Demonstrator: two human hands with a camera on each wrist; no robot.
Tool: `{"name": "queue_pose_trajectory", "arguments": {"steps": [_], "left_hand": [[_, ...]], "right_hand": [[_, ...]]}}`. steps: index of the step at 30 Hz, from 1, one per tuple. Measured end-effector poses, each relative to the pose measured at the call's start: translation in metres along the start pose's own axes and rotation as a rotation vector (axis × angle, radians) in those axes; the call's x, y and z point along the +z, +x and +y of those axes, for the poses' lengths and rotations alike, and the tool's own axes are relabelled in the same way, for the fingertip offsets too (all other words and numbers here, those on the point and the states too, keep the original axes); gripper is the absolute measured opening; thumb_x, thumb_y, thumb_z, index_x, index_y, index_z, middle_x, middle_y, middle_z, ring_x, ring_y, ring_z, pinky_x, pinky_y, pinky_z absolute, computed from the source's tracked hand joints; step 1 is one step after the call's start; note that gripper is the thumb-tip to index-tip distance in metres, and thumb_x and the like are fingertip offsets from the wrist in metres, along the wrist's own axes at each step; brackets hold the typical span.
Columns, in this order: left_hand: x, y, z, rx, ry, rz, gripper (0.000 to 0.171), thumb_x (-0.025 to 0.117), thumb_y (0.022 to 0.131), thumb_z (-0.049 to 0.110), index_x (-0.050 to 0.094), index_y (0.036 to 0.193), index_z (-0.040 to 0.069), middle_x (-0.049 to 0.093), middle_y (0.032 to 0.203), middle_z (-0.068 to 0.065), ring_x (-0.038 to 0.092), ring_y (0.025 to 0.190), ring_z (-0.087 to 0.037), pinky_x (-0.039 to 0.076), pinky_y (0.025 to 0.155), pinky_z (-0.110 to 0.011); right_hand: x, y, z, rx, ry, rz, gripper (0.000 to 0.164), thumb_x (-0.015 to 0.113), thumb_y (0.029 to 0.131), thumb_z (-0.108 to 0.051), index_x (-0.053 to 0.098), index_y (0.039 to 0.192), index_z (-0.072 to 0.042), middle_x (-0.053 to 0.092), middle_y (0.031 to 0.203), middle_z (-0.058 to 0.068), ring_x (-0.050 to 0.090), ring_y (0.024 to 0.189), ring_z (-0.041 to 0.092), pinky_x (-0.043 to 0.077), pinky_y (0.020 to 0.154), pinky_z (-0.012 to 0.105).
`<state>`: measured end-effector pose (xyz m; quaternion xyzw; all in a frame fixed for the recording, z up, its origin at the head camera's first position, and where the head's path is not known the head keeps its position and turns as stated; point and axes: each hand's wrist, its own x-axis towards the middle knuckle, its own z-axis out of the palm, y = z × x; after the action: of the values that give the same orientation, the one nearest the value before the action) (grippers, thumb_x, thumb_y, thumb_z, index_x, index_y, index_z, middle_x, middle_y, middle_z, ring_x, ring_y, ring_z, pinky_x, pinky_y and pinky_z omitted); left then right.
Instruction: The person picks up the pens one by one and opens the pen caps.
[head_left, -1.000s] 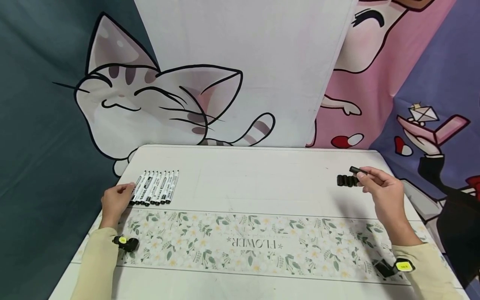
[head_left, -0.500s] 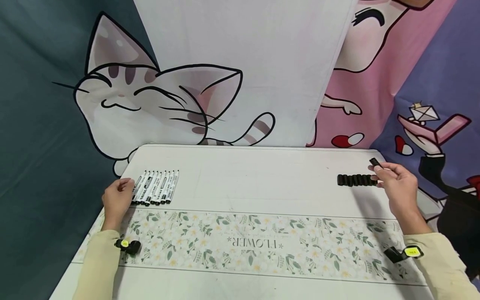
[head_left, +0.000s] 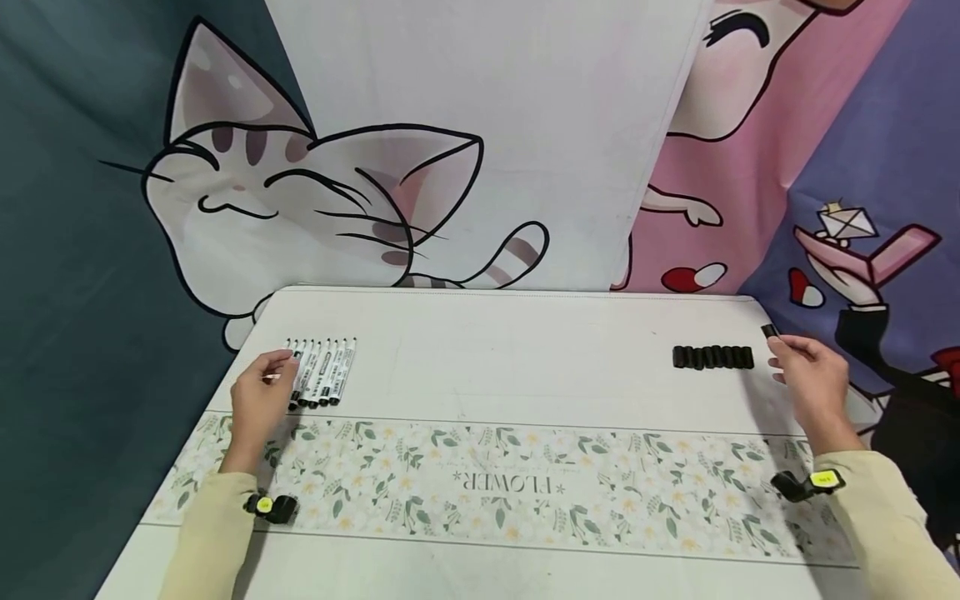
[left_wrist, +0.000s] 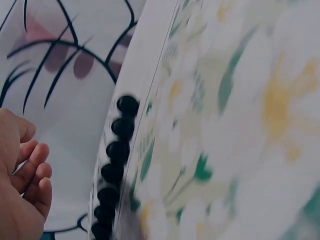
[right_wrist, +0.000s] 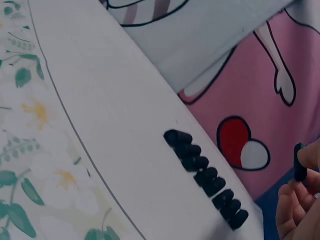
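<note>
White markers [head_left: 324, 373] with black print lie side by side in a row at the table's left, black ends toward me. Those round black ends [left_wrist: 118, 151] line up in the left wrist view. Over the row's left end is my left hand [head_left: 262, 398], fingers loosely bent with nothing seen between them, hiding part of the leftmost markers. On the right, several short black marker caps [head_left: 712, 357] form a tight row. My right hand [head_left: 812, 379] is just right of that row, raised, pinching one more black cap [right_wrist: 300, 162] between thumb and fingers.
A white table mat [head_left: 517, 358] with a printed flower band [head_left: 510, 521] lies beneath everything. Cartoon-printed cloth [head_left: 465, 208] hangs right behind the table's back edge, and dark green cloth [head_left: 67, 333] hangs along the left.
My right hand has moved right with the pinched cap, uncovering the whole cap row. My left hand has shifted right from beside the leftmost marker to over the row's left end.
</note>
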<state>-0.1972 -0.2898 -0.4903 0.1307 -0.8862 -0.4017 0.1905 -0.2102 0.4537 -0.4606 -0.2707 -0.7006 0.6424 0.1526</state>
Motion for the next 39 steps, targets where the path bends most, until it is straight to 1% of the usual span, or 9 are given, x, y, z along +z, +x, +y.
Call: {"name": "queue_pose_trajectory", "arguments": {"steps": [6, 12, 15, 20, 24, 30, 34, 37, 39], "left_hand": [[0.005, -0.013, 0.015, 0.098, -0.009, -0.081, 0.038, 0.058, 0.105, 0.034, 0.068, 0.129, 0.007, 0.070, 0.114, -0.012, 0.057, 0.098, -0.010, 0.043, 0.083, -0.022], [0.007, -0.022, 0.026, 0.179, -0.036, -0.145, 0.038, 0.059, 0.105, 0.033, 0.067, 0.130, 0.006, 0.070, 0.114, -0.012, 0.057, 0.098, -0.016, 0.044, 0.081, -0.023], [0.009, -0.024, 0.028, 0.195, -0.042, -0.151, 0.036, 0.061, 0.104, 0.032, 0.067, 0.128, 0.006, 0.070, 0.113, -0.012, 0.056, 0.096, -0.013, 0.044, 0.080, -0.021], [0.010, -0.030, 0.035, 0.191, -0.044, -0.174, 0.036, 0.060, 0.105, 0.032, 0.067, 0.128, 0.007, 0.069, 0.112, -0.010, 0.057, 0.097, -0.013, 0.045, 0.081, -0.022], [0.012, -0.034, 0.041, 0.187, -0.047, -0.196, 0.036, 0.059, 0.105, 0.033, 0.068, 0.128, 0.007, 0.068, 0.113, -0.010, 0.057, 0.099, -0.017, 0.045, 0.081, -0.024], [0.017, -0.034, 0.045, 0.193, -0.054, -0.196, 0.035, 0.060, 0.105, 0.031, 0.068, 0.126, 0.004, 0.069, 0.111, -0.012, 0.058, 0.097, -0.020, 0.045, 0.079, -0.022], [0.018, -0.033, 0.047, 0.203, -0.051, -0.204, 0.035, 0.060, 0.104, 0.031, 0.069, 0.125, 0.005, 0.069, 0.110, -0.012, 0.059, 0.095, -0.019, 0.045, 0.078, -0.021], [0.016, -0.030, 0.051, 0.230, -0.028, -0.199, 0.034, 0.060, 0.104, 0.031, 0.069, 0.125, 0.006, 0.070, 0.110, -0.012, 0.059, 0.096, -0.020, 0.045, 0.080, -0.026], [0.014, -0.026, 0.057, 0.268, -0.010, -0.189, 0.034, 0.061, 0.104, 0.030, 0.069, 0.126, 0.006, 0.070, 0.112, -0.013, 0.060, 0.099, -0.022, 0.045, 0.082, -0.032]], "right_hand": [[-0.008, 0.016, 0.013, 0.135, -0.079, -0.005, 0.013, 0.078, 0.092, -0.029, 0.072, 0.080, -0.030, 0.068, 0.064, -0.018, 0.065, 0.058, 0.000, 0.052, 0.051, 0.018], [-0.010, 0.031, 0.026, 0.228, -0.092, 0.009, 0.012, 0.080, 0.090, -0.031, 0.073, 0.082, -0.025, 0.069, 0.063, -0.014, 0.065, 0.056, 0.004, 0.053, 0.050, 0.022], [-0.009, 0.033, 0.029, 0.252, -0.125, 0.034, 0.013, 0.079, 0.091, -0.030, 0.072, 0.084, -0.022, 0.068, 0.063, -0.014, 0.064, 0.057, 0.005, 0.053, 0.051, 0.023], [-0.009, 0.034, 0.034, 0.269, -0.147, 0.064, 0.019, 0.078, 0.091, -0.028, 0.069, 0.075, -0.023, 0.065, 0.058, -0.013, 0.062, 0.053, 0.006, 0.053, 0.048, 0.023], [-0.010, 0.037, 0.037, 0.273, -0.194, 0.059, 0.020, 0.077, 0.092, -0.029, 0.067, 0.076, -0.023, 0.064, 0.057, -0.015, 0.062, 0.052, 0.004, 0.053, 0.047, 0.024], [-0.012, 0.040, 0.038, 0.264, -0.363, 0.008, 0.023, 0.068, 0.097, -0.035, 0.063, 0.100, -0.013, 0.061, 0.058, -0.019, 0.063, 0.056, 0.001, 0.054, 0.050, 0.025], [-0.015, 0.040, 0.032, 0.267, -0.404, -0.032, 0.029, 0.063, 0.099, -0.037, 0.063, 0.106, -0.009, 0.062, 0.059, -0.018, 0.063, 0.058, 0.002, 0.055, 0.052, 0.026], [-0.015, 0.032, 0.022, 0.180, -0.538, -0.033, 0.038, 0.061, 0.098, -0.045, 0.066, 0.110, -0.009, 0.058, 0.054, -0.024, 0.062, 0.069, 0.006, 0.051, 0.061, 0.026], [-0.011, 0.023, 0.011, 0.073, -0.638, -0.030, 0.047, 0.059, 0.097, -0.049, 0.069, 0.117, -0.007, 0.052, 0.053, -0.030, 0.061, 0.081, 0.015, 0.048, 0.077, 0.032]]}}
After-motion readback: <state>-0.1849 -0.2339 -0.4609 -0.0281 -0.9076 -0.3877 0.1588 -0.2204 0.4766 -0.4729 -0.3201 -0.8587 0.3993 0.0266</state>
